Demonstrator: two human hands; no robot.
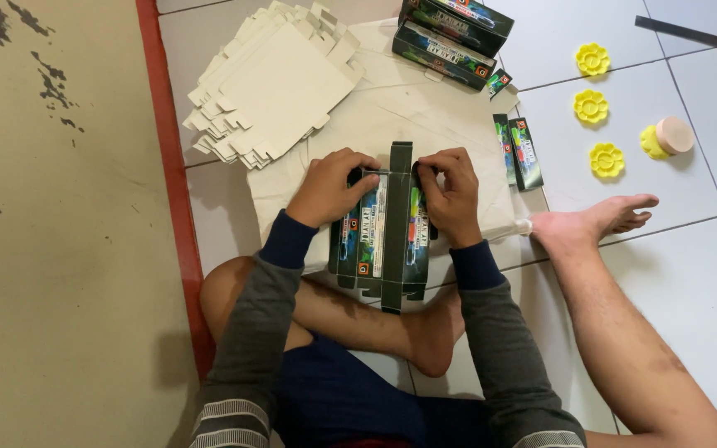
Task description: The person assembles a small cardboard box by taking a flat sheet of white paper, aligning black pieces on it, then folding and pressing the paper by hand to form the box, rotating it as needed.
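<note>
A flat, dark printed carton blank (pixel 385 241) lies on a white sheet (pixel 408 108) on the floor in front of me. My left hand (pixel 325 187) grips its upper left edge. My right hand (pixel 451 192) grips its upper right edge. Both hands press the blank's side panels near a raised middle strip. My crossed legs sit just below the blank.
A stack of white flat carton blanks (pixel 271 83) lies at the upper left. Folded dark boxes (pixel 450 37) are stacked at the top, and two more boxes (pixel 518 151) lie to the right. Three yellow flower-shaped lids (pixel 592 106) and a tape roll (pixel 667 137) rest on the tiles. A beige mat (pixel 60 249) with a red edge lies to the left.
</note>
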